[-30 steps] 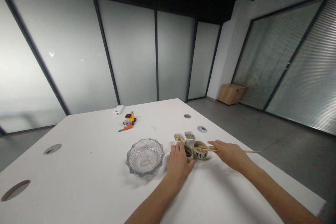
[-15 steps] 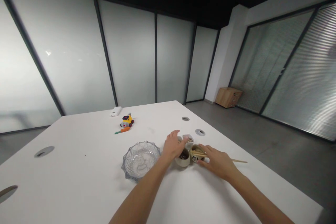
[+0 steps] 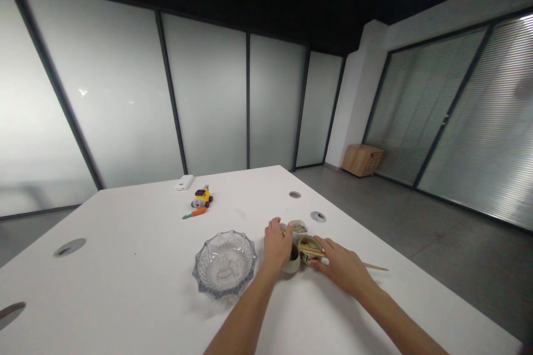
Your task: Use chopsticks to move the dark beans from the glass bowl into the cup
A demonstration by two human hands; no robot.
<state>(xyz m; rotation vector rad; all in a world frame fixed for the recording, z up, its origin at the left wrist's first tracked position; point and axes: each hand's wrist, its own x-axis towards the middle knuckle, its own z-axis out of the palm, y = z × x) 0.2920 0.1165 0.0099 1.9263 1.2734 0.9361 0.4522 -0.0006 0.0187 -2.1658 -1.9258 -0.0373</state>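
Observation:
On the white table stands a cut-glass bowl. To its right is a cluster of small cups with food in them. My left hand lies over the cluster, fingers curled on a small dark-filled cup and covering a white cup behind it. A second white cup shows at the back. My right hand rests against a cream cup with black characters, fingers closed on a pair of wooden chopsticks lying across that cup's rim.
A yellow toy car, an orange toy carrot and a small white box lie at the far side. Round cable holes dot the tabletop. The table's right edge drops to grey floor, with a wooden cabinet by the wall.
My left hand went from beside the dark cup up to the white cups, then settled back onto the dark cup. My right hand stays at the chopsticks and cream cup. The view shifted slightly.

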